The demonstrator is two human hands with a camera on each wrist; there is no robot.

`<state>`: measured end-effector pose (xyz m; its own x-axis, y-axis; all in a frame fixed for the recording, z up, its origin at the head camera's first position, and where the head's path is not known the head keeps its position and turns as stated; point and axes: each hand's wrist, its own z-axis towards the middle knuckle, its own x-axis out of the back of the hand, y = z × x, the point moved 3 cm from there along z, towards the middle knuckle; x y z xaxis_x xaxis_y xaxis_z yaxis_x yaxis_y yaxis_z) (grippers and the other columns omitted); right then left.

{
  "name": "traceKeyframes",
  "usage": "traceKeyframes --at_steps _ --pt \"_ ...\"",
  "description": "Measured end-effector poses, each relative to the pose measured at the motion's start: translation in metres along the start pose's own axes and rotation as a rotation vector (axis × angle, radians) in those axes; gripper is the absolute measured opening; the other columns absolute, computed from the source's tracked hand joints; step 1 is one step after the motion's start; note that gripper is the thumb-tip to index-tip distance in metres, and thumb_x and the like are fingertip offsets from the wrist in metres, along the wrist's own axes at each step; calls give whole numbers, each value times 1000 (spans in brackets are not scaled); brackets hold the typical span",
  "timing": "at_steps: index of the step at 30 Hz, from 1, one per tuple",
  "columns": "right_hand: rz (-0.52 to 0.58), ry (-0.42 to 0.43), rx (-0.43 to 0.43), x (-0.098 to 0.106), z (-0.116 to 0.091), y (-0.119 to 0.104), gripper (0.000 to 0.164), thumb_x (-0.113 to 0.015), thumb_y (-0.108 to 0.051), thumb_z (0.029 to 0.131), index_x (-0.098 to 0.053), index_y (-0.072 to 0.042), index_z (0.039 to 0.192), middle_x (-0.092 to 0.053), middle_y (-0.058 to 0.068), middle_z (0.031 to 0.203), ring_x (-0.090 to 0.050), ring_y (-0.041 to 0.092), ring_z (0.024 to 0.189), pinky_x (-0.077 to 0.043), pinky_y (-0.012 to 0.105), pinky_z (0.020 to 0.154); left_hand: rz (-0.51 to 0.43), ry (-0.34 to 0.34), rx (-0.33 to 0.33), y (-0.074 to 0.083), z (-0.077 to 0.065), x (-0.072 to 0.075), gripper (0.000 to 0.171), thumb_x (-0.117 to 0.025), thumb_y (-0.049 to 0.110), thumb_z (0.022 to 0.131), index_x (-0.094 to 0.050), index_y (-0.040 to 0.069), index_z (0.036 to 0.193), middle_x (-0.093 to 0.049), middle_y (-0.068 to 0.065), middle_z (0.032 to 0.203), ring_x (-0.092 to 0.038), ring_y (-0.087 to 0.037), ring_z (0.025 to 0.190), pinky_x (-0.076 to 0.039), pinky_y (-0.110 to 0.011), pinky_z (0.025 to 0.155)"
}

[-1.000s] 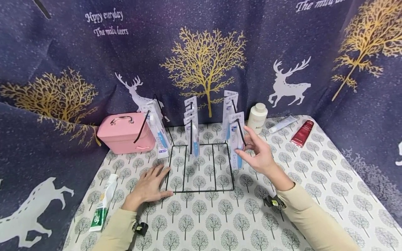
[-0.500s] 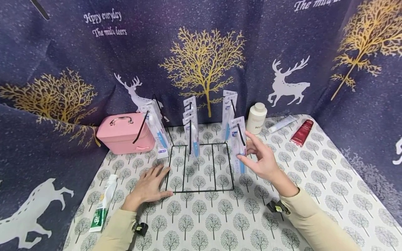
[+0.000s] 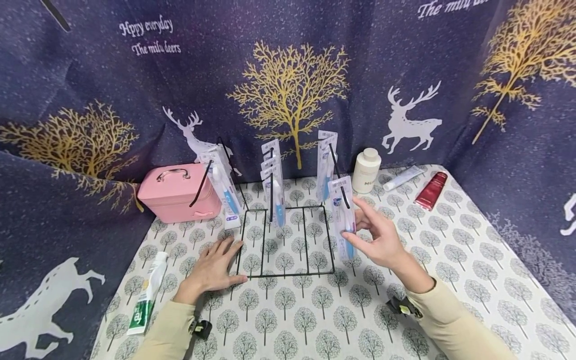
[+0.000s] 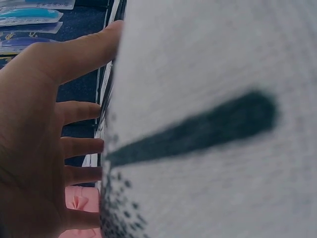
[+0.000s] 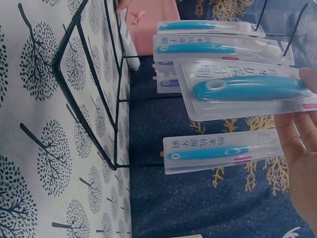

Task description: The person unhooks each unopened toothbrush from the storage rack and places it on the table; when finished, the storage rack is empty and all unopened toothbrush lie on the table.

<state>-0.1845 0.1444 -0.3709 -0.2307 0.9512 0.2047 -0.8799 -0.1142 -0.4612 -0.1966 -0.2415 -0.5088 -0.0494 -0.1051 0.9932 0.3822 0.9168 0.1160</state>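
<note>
"Black wire: a rack (image 3: 285,275) on the tree-print cloth (image 3: 270,336). Dial centred on its base, twelve at the far side. Right hand (image 3: 377,240)?"

"At three o'clock. Thumb opposes fingers, pinching the side edge of a packaged toothbrush (image 3: 342,225); the gap is only as wide as the pack. The pack itself sits between two and three, near upright."

"Why the edge?"

"Inference: it keeps the fingers off the hook (image 3: 344,197). The card's top appears threaded on that wire, near its free end."

"Left hand (image 3: 215,265)?"

"Between eight and nine. Spread flat, grasping nothing. Fingertips at the base's left side, thumb by the near corner. Probably a brace: thin wire looks light, and a tug on one hook could skid it. Pressure: cannot tell."

"Other packs?"

"Middle row (image 3: 275,192) just short of twelve; left row (image 3: 225,185) between ten and eleven. Hung one behind another, presumably so each front pack is reachable. Pink case (image 3: 175,200) near ten, behind the left row."
</note>
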Motion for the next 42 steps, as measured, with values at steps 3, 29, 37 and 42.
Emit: traceKeyframes --at_steps 3,29,37,42 --pt "-6 3 14 0 -1 -2 76 -66 25 57 -31 27 124 -57 28 79 -60 22 69 -56 28 63 1 1 1 0 0 0 99 -54 78 64 -28 25 144 -27 -12 148 -30 -43 130 -25 -67 101" --pt "18 -39 72 -1 -9 -26 68 -70 12 68 -32 27 123 -60 25 82 -62 22 68 -55 28 59 -19 -5 25 2 -2 -1 98 -53 78 65 -28 25 144 -26 -13 148 -28 -43 131 -22 -68 101" --pt "42 -38 90 -1 -10 -33 67 -70 10 70 -33 27 123 -60 25 83 -62 22 69 -55 29 59 -14 -6 40 0 0 -4 98 -53 79 64 -30 25 143 -26 -14 148 -28 -42 131 -21 -69 100" --pt "45 -62 127 -2 -11 -36 66 -70 9 70 -35 25 123 -63 23 82 -62 22 66 -54 26 57 -10 0 38 0 2 -5 99 -53 79 64 -30 24 143 -27 -15 147 -28 -43 130 -21 -71 98"
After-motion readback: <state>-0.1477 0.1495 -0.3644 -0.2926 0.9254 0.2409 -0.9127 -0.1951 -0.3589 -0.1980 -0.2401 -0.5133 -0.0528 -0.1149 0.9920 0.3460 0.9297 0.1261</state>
